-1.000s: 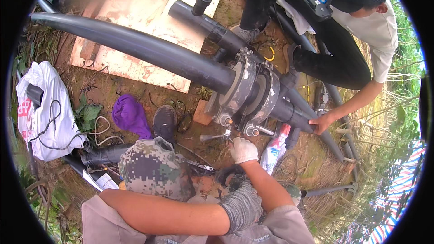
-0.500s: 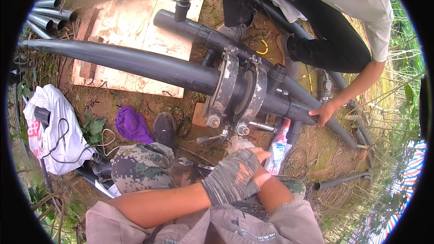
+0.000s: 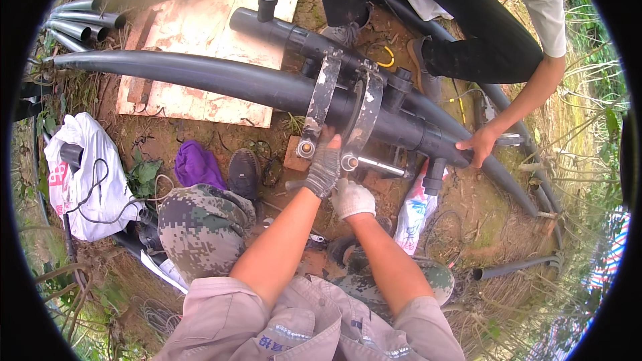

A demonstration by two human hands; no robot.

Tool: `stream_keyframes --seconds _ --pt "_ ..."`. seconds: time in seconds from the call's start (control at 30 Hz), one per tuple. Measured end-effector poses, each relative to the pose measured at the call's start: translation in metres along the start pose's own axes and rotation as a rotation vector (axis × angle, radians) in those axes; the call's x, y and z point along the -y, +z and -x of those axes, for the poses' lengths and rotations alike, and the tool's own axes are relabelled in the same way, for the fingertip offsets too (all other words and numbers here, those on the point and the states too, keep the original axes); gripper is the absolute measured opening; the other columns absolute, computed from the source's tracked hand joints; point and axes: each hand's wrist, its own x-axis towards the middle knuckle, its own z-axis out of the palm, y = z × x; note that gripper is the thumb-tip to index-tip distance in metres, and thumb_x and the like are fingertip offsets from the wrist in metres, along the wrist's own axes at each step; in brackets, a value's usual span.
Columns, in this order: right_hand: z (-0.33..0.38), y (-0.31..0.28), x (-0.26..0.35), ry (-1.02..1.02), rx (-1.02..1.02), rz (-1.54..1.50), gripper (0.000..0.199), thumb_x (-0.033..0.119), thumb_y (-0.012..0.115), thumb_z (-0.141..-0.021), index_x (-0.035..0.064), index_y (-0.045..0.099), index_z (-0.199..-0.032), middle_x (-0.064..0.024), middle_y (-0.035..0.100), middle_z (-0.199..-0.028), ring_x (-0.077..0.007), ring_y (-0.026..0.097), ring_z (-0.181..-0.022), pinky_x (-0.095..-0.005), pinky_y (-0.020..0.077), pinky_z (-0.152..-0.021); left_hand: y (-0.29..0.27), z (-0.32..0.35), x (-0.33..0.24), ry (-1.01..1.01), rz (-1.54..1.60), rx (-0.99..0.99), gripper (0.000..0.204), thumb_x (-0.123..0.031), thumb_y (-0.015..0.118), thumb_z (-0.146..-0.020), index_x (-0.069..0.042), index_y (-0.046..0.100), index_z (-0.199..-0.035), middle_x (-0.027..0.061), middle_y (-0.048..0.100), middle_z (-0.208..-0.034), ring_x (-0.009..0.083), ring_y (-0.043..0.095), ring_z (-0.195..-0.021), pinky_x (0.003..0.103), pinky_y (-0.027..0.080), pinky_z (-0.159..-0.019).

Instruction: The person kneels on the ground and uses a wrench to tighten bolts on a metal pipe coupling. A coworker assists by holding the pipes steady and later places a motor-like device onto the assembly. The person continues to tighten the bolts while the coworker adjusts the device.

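Note:
A thick black plastic pipe (image 3: 200,80) runs into a clamp with two scuffed metal rings (image 3: 324,93), and a black tee fitting (image 3: 418,135) continues on the other side. My left hand (image 3: 326,168), in a grey knitted half-finger glove, reaches with straightened fingers into the gap between the rings' lower ends. Just right of it is my right hand (image 3: 353,199), in a whitish glove, its fingers curled below the right ring's bolt. What it grips is hidden. A short dark handle (image 3: 294,185) pokes out left of my left wrist. A co-worker's hand (image 3: 478,147) rests on the fitting's far right end.
Behind the clamp lies a second black pipe with branch outlets (image 3: 281,33). A wooden board (image 3: 194,103) is under the pipes. Nearby are a purple cloth (image 3: 199,164), a white sack (image 3: 90,187), a plastic bag (image 3: 411,217) and stacked pipes (image 3: 73,27). The co-worker kneels at upper right.
My crossed hands have separated; the left has moved up to the clamp rings, the right sits beside it. The co-worker has leaned back out of view at the top, hand still on the fitting.

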Motion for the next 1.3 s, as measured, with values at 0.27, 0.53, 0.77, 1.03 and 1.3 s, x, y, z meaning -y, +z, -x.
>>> stream_keyframes --seconds 0.27,0.53,0.77,1.03,1.3 --pt "-0.002 -0.001 -0.001 0.013 0.005 -0.035 0.024 0.032 0.064 -0.091 0.008 0.067 -0.096 -0.0178 0.074 -0.094 -0.0354 0.073 -0.09 -0.0477 0.0598 -0.077 0.016 -0.02 -0.016 -0.179 0.178 0.032 0.023 -0.022 0.065 -0.096 -0.008 0.056 -0.112 0.0088 0.065 -0.101 0.0201 0.068 -0.085 0.034 0.057 -0.07" --pt "-0.002 0.0 0.004 -0.003 -0.023 -0.033 0.028 0.034 0.067 -0.089 0.0068 0.066 -0.093 -0.0192 0.073 -0.089 -0.0384 0.072 -0.083 -0.0512 0.0577 -0.075 0.001 -0.021 -0.006 -0.173 0.173 0.049 0.027 -0.018 0.064 -0.095 -0.004 0.059 -0.118 0.0098 0.067 -0.102 0.0201 0.067 -0.091 0.033 0.057 -0.078" --pt "-0.003 0.006 -0.003 -0.003 -0.067 0.019 0.024 0.033 0.069 -0.09 0.009 0.068 -0.092 -0.0155 0.073 -0.085 -0.0349 0.073 -0.081 -0.0482 0.0592 -0.071 0.025 -0.012 -0.034 -0.368 0.232 0.048 0.039 -0.016 0.066 -0.095 0.0 0.05 -0.127 0.0155 0.063 -0.116 0.0243 0.067 -0.1 0.036 0.057 -0.082" --pt "-0.003 0.009 -0.006 0.013 -0.045 0.001 0.026 0.034 0.069 -0.09 0.009 0.067 -0.097 -0.0159 0.073 -0.091 -0.0348 0.073 -0.087 -0.0487 0.0588 -0.075 0.003 -0.019 0.024 -0.144 0.14 0.053 0.081 -0.012 0.064 -0.1 -0.001 0.014 -0.162 0.0152 0.033 -0.16 0.0235 0.035 -0.147 0.034 0.033 -0.118" --pt "-0.003 0.01 0.0 0.0 -0.054 -0.018 0.027 0.036 0.067 -0.089 0.0097 0.067 -0.094 -0.0181 0.073 -0.089 -0.0379 0.072 -0.084 -0.0512 0.057 -0.076 -0.02 -0.042 0.055 -0.067 -0.058 -0.014 0.076 -0.008 0.061 -0.1 -0.002 0.018 -0.162 0.0136 0.036 -0.158 0.0234 0.037 -0.145 0.034 0.034 -0.117"
